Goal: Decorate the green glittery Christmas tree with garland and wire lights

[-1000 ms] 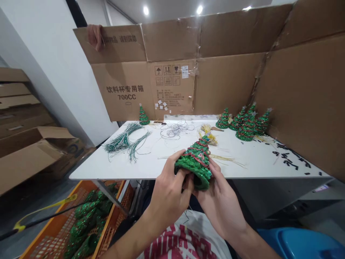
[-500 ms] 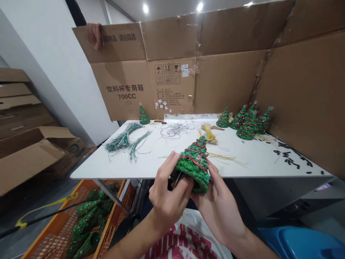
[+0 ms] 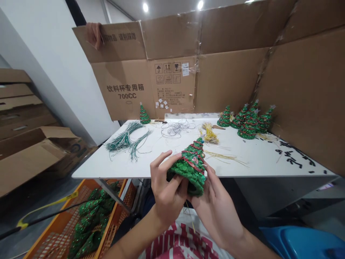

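Observation:
Both hands hold one small green glittery Christmas tree [image 3: 191,164] with red garland, just in front of the white table [image 3: 242,162]. My left hand [image 3: 165,189] grips its base from the left, thumb and fingers pinching at the underside, index finger raised. My right hand [image 3: 215,201] cups the base from the right and below. A thin pale strand hangs down from under the tree.
On the table lie a bundle of green wires [image 3: 125,138], a coil of thin wire [image 3: 176,127], yellow strands [image 3: 208,135], several finished trees [image 3: 249,120] and one lone tree [image 3: 144,115]. Cardboard walls surround it. An orange crate [image 3: 88,223] of green trees sits below left.
The tree has tilted slightly and shifted a little left and nearer. My left fingers have moved on its base, the index finger lifting off.

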Demonstrator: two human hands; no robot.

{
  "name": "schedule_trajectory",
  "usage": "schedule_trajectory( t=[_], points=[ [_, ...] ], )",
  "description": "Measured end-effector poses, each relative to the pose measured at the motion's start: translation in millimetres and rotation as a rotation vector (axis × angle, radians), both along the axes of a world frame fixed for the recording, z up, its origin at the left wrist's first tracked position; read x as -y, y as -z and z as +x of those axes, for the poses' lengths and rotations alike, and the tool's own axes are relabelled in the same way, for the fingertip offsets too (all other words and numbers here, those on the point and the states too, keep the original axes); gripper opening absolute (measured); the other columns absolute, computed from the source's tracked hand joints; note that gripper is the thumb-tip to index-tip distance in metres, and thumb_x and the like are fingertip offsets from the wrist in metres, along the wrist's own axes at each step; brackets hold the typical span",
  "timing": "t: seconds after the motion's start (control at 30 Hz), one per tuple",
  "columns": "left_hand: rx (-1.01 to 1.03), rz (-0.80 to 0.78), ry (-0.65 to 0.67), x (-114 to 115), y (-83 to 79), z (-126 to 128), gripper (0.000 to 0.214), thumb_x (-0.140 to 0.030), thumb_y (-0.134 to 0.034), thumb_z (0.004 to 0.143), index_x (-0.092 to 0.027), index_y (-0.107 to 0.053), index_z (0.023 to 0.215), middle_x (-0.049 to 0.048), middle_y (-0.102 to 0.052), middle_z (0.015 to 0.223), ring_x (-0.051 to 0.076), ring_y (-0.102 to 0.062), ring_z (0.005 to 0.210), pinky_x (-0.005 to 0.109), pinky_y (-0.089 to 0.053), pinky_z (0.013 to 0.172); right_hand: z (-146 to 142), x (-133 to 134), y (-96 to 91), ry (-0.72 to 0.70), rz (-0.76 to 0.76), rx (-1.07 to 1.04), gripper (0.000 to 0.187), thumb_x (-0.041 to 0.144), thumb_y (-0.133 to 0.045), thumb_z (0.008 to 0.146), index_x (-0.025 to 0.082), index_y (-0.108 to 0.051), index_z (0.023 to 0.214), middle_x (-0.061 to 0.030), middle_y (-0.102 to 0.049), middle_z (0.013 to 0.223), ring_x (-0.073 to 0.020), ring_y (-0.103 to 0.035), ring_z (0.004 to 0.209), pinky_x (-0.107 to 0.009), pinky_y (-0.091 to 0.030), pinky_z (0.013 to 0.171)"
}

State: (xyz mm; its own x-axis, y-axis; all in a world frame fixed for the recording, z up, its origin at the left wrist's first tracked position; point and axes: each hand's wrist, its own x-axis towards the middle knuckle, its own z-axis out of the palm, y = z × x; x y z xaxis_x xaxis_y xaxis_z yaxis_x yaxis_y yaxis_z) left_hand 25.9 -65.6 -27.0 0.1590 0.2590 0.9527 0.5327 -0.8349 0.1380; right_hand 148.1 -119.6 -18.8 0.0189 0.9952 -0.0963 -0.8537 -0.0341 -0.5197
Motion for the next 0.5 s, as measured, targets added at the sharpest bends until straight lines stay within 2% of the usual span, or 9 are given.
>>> schedule_trajectory(
  t=[0.17,0.33,0.5],
  points=[
    [0.055,-0.035,0.083,-2.1,1.4,0.2,0.029,0.011,-0.062,0.089,-0.017,-0.064,0.086,0.0104,-0.068,0.133,0.031,-0.066,0.128,0.052,-0.06,0.106,-1.6,1.2,-0.1,-0.002,0.011,0.032,0.034,0.057,-0.081,0.094,0.037,-0.079,0.121,0.0003,-0.081,0.131,-0.0297,-0.068,0.133,-0.05,-0.056,0.112],
    [0.025,-0.027,0.082,-1.1,0.8,0.0,0.025,0.009,-0.065,0.089,-0.016,-0.067,0.09,0.0113,-0.067,0.133,0.027,-0.07,0.122,0.045,-0.063,0.102,-1.3,0.9,-4.8,0.034,-0.051,0.008,0.038,0.052,-0.089,0.085,0.036,-0.077,0.117,0.001,-0.081,0.126,-0.0295,-0.067,0.131,-0.047,-0.058,0.107],
    [0.019,-0.032,0.061,1.0,-0.5,-1.0,0.025,0.006,-0.067,0.091,-0.018,-0.069,0.09,0.0111,-0.069,0.133,0.028,-0.071,0.122,0.046,-0.065,0.101,1.6,1.9,-6.4,-0.02,-0.019,0.035,0.031,0.048,-0.084,0.088,0.032,-0.076,0.113,-0.0008,-0.082,0.123,-0.0294,-0.071,0.121,-0.047,-0.059,0.104]
  ],
)
